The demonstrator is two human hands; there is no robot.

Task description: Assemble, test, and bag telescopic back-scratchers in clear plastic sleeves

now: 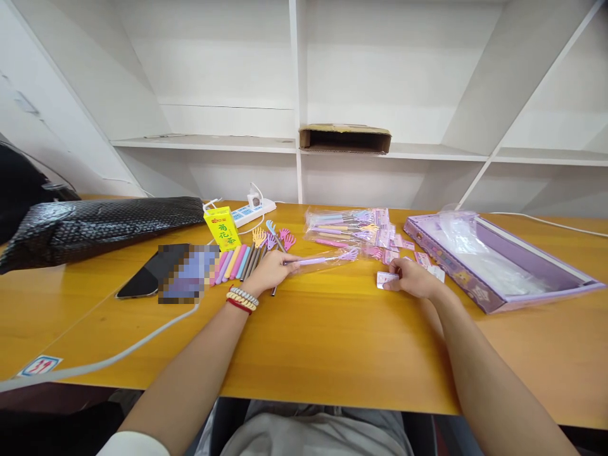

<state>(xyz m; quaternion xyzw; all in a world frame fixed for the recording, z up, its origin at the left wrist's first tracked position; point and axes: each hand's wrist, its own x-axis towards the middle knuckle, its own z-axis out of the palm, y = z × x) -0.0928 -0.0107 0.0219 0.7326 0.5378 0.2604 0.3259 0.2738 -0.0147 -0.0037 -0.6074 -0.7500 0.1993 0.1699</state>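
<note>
My left hand (272, 271) is closed on the handle end of a purple back scratcher (316, 261) in a clear plastic sleeve, its claw head pointing right. My right hand (412, 277) pinches a small printed card (386, 280) just above the table. Beside my left hand lie several unwrapped back scratchers (256, 253) with coloured claw heads, metal rods and pastel handles. Several bagged back scratchers (346, 225) are piled behind, between my hands. More small pink cards (422, 258) lie scattered near my right hand.
A purple display box (479, 297) with clear plastic bags (475, 247) stands at the right. Left are a yellow drink carton (222, 228), a power strip (256, 212), a phone (147, 275), a white cable (142, 335) and a black bubble-wrapped bundle (104, 225). A cardboard box (346, 128) sits on the shelf.
</note>
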